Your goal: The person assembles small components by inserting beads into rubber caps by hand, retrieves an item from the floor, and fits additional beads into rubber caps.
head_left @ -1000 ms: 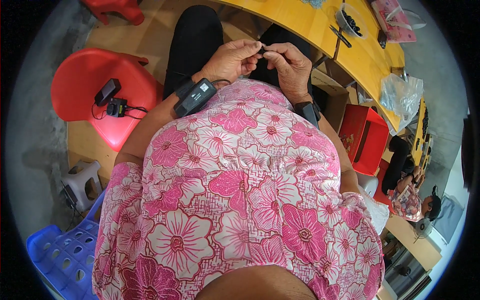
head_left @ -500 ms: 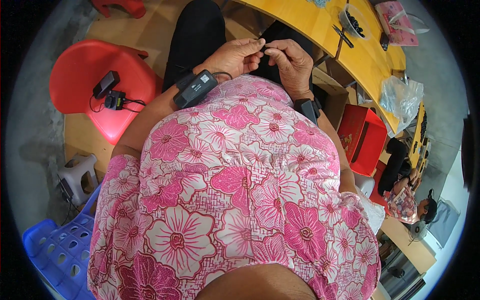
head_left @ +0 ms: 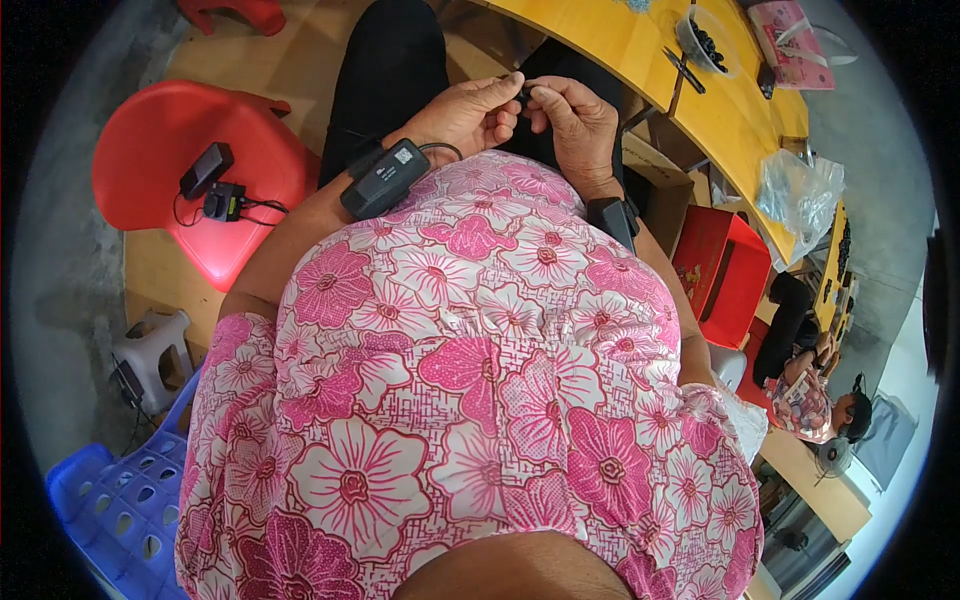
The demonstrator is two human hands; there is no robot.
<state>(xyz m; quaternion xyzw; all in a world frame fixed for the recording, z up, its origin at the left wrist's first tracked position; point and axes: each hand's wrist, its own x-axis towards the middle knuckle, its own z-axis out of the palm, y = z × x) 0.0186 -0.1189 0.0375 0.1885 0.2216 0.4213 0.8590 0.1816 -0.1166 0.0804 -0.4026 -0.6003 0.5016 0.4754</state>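
Above my lap, the fingertips of both hands come together at a small black piece, too small to name. My left hand pinches it between thumb and forefinger, with the other fingers curled. From the other side my right hand closes thumb and forefinger on it. A black device is strapped to each of my wrists.
A yellow table curves along the front right, bearing a clear bowl of black pieces, a black slender tool and a plastic bag. A red box stands below. Left is a red chair; a person sits far right.
My right fingertips have shifted slightly left and closer to my left hand. More of the small black piece shows between the fingers now.
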